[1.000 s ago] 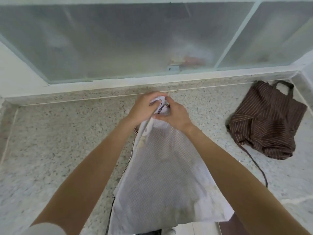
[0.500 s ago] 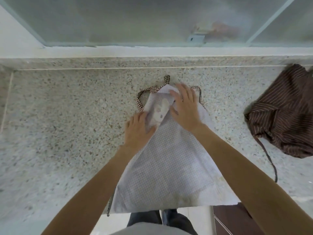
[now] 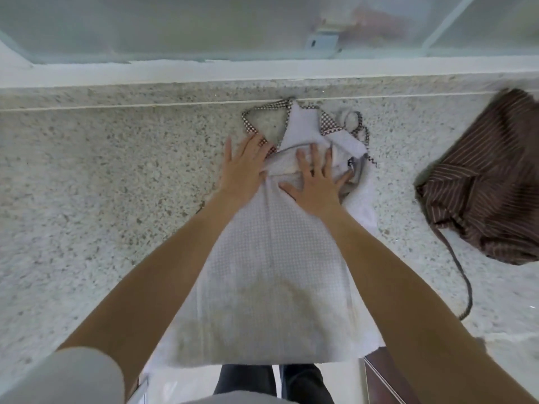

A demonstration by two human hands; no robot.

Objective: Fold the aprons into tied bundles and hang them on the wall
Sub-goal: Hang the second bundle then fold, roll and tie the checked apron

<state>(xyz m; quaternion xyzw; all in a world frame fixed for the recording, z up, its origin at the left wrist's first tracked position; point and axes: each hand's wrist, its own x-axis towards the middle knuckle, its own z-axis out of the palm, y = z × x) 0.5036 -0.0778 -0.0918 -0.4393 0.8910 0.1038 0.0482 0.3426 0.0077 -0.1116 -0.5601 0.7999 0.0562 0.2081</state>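
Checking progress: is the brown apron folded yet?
No. The brown apron lies crumpled on the counter, its strap trailing loose; both hands press the white apron.

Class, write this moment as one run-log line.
step: flattening | left hand: pressing white apron | right hand: pressing its folded top | brown apron: unfolded on counter

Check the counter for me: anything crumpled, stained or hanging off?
The brown striped apron lies crumpled at the right, its strap trailing loose. The white checked apron shows a yellowish stain near its lower end, which overhangs the counter edge.
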